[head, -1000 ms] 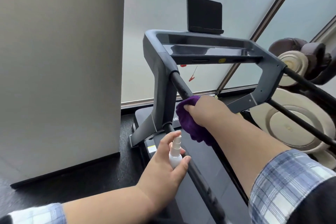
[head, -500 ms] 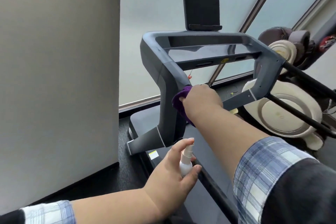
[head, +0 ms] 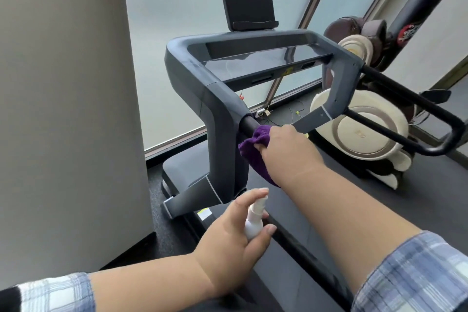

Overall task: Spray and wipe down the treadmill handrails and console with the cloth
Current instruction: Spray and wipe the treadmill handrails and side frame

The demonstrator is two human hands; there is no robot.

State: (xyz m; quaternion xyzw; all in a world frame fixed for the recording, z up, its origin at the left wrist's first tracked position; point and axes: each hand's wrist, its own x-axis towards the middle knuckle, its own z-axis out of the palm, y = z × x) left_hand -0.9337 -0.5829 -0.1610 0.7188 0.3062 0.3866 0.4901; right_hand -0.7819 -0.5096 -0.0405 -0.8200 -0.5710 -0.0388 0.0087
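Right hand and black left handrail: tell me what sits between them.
In the head view, a bunched purple cloth lies between the right hand and the black left handrail; the hand grips it against the rail, just below the grey upright.

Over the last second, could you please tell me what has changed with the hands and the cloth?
The right hand slid the cloth up the left handrail toward the frame; it now wipes near the rail's top end. The left hand kept holding the spray bottle low by the deck, not spraying. Neither hand let go of anything.
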